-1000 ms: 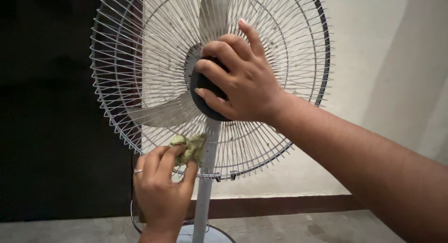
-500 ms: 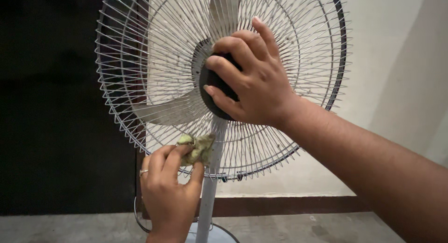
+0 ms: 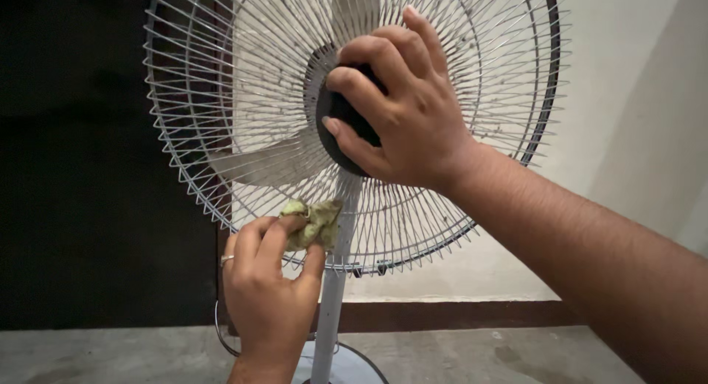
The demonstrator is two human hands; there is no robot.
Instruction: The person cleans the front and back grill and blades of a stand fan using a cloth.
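Observation:
A pedestal fan stands before me with a round wire grille (image 3: 221, 133) and pale blades behind it. My right hand (image 3: 398, 118) is clasped over the black hub cap (image 3: 335, 122) at the grille's centre. Lower down, my left hand (image 3: 269, 295), with a ring on one finger, pinches a crumpled yellow-green cloth (image 3: 313, 222) against the bottom wires of the grille, just left of the grey pole (image 3: 328, 310).
The fan's round base (image 3: 354, 365) rests on a grey concrete floor. A pale wall with a dark brown skirting strip (image 3: 457, 316) is behind on the right. A dark, unlit area (image 3: 74, 170) fills the left side.
Both hands keep their holds on the hub and the cloth. The view has shifted slightly, so the fan sits a little more to the right in the frame.

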